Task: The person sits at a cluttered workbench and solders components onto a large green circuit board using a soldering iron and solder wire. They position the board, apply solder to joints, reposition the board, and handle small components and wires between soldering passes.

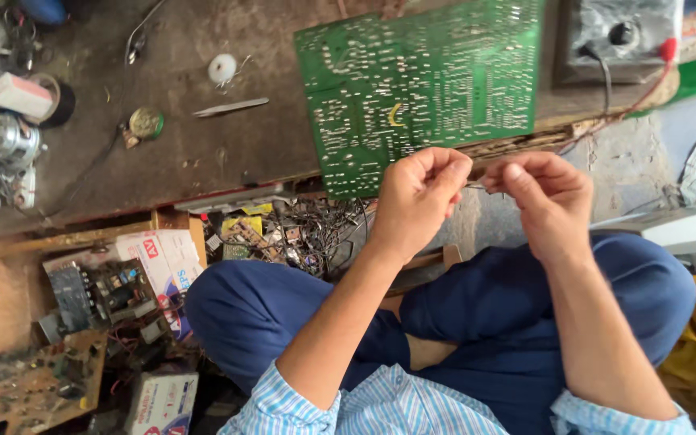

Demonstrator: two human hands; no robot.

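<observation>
Left hand (416, 193) curled almost into a fist, thumb and first finger pinched on one end of a thin wire (477, 187). Right hand (543, 197) also curled, fingertips pinched on the other end. Wire tiny, stretched between the two hands, just past the front edge of the worktop (187, 145) and above the crossed legs in blue trousers (493, 314).

Could slip out and get lost: so thin, and a messy pile of wire bits (316, 229) right below at 8 o'clock. Could snap too, if pulled too hard. Sharp end could poke a finger.

At 12 o'clock from the hands, a big green circuit board (420, 89), shiny dots side up, hanging over the worktop edge and very near the knuckles. Easy to bump and tip off. At 1 o'clock, a grey box with a knob (618, 36), with a black cable and a red one. At 10 o'clock, metal tweezers (231, 106), a small white spool (222, 68) and a round tin (146, 122). Far at 9 o'clock, tape rolls and tangled cords. Down at 8 o'clock, old brown boards (34, 379) and small cardboard boxes (163, 258) on the floor.
</observation>
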